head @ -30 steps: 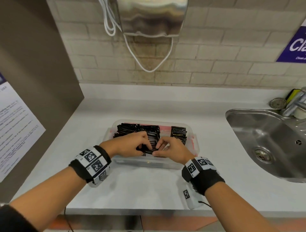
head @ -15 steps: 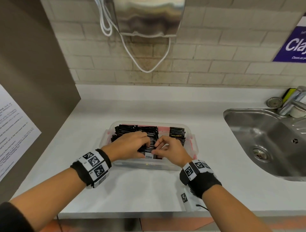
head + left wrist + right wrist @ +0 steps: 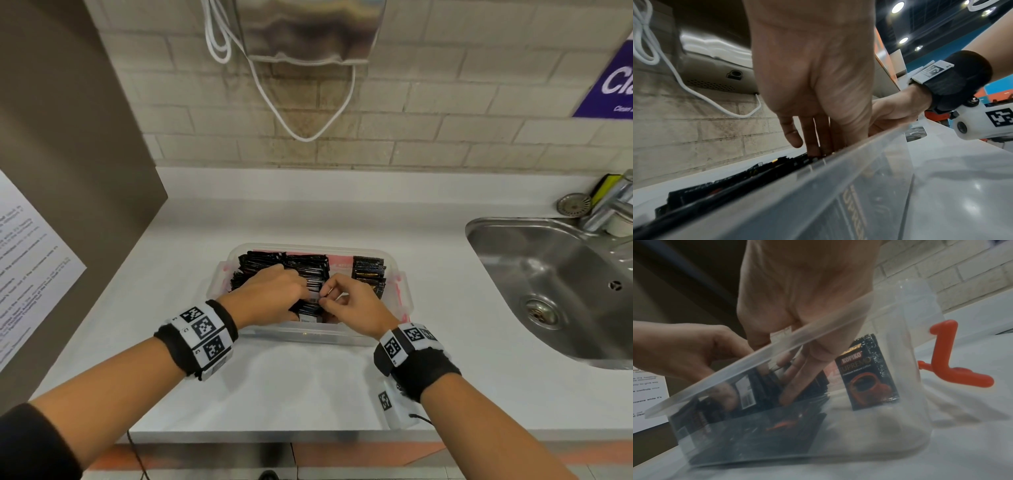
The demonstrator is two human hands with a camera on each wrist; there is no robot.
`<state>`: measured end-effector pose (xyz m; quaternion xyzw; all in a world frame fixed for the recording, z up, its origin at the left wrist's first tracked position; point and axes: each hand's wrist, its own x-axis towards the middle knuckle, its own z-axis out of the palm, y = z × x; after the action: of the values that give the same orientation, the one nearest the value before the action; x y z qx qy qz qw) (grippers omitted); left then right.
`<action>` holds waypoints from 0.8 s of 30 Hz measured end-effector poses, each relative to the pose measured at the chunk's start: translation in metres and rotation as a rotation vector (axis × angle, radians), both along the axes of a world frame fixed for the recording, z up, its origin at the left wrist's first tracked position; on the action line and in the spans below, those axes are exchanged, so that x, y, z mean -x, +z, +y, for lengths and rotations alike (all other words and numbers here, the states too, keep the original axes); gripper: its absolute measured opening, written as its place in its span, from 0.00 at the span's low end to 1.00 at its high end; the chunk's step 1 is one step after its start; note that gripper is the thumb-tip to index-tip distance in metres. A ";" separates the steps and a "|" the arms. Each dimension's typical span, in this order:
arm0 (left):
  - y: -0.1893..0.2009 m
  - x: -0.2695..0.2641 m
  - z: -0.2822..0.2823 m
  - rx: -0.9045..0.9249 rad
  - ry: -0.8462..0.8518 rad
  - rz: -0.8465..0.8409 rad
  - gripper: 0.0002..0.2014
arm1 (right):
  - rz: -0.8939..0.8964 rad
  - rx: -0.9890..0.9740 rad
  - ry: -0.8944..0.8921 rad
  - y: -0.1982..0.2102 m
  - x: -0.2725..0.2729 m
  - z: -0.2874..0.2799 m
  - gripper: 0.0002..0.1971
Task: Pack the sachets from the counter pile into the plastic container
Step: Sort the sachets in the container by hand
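Sink (steel) right of container.

On a black sachet standing in the plastic container I can read "KOPIKO" and "SUPREMO". The purple sign on the brick wall starts "Cla". The words on the paper notice are too small to read.

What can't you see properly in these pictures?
- Head view: the left hand and right hand cover the middle sachets in the plastic container.
- Right wrist view: the fingertips blur behind the container's cloudy wall.
- Head view: the purple sign is cut off by the edge.
- Head view: the paper notice has print too small.
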<state>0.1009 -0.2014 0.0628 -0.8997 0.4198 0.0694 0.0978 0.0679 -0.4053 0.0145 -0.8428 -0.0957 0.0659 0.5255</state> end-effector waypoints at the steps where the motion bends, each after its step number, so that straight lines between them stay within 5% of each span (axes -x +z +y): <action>1: 0.001 -0.001 -0.002 -0.038 -0.005 -0.008 0.22 | 0.015 -0.007 -0.002 0.001 -0.001 0.000 0.05; 11: 0.000 -0.007 -0.012 -0.052 0.039 0.105 0.13 | 0.037 -0.028 -0.062 0.004 -0.001 0.002 0.05; 24: 0.018 -0.014 0.017 0.738 0.247 0.557 0.11 | 0.265 -0.264 -0.131 0.010 -0.002 0.004 0.20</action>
<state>0.1147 -0.1845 0.0810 -0.8645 0.3166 0.1654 -0.3536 0.0696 -0.4018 0.0249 -0.7550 0.0215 0.1289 0.6426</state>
